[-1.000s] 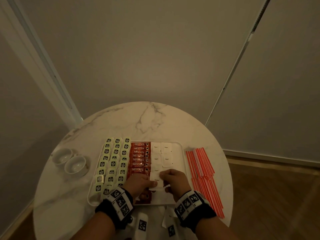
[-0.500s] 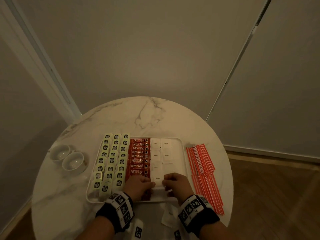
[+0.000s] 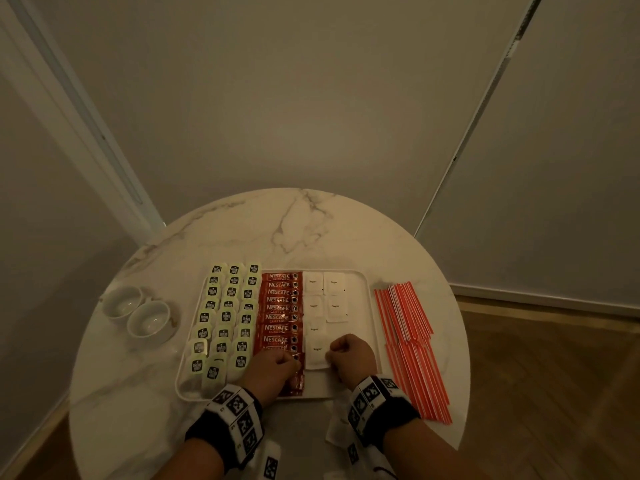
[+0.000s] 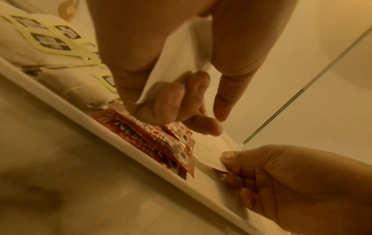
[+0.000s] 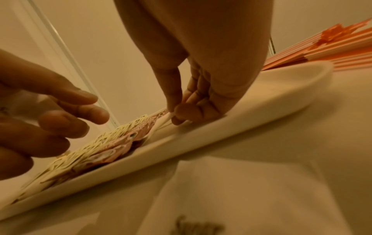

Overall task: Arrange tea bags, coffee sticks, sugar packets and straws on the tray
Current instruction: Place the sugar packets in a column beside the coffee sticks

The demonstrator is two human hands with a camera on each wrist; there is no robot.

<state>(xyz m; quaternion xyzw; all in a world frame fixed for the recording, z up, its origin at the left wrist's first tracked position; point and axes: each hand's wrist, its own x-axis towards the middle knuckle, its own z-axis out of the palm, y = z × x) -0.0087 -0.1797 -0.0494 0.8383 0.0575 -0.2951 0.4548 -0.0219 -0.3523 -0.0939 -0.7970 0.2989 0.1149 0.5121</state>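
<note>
On the white tray [image 3: 367, 289], near its front edge, lay a plain white sugar packet [image 3: 316, 351] with small dark lettering, flat at the near end of its column; red coffee sticks [image 3: 280, 308] sat just to its left and rows of tea bags [image 3: 225, 317] beyond them; bare tray floor showed to its right; striped straws [image 3: 408, 337] lay on the marble bench [image 3: 242, 230], off the tray's right rim; the right hand [image 3: 351, 358] pinched the packet's right edge between thumb and finger; the left hand [image 3: 272, 370], fingers curled, held another white packet [image 4: 177, 52] over the coffee sticks.
</note>
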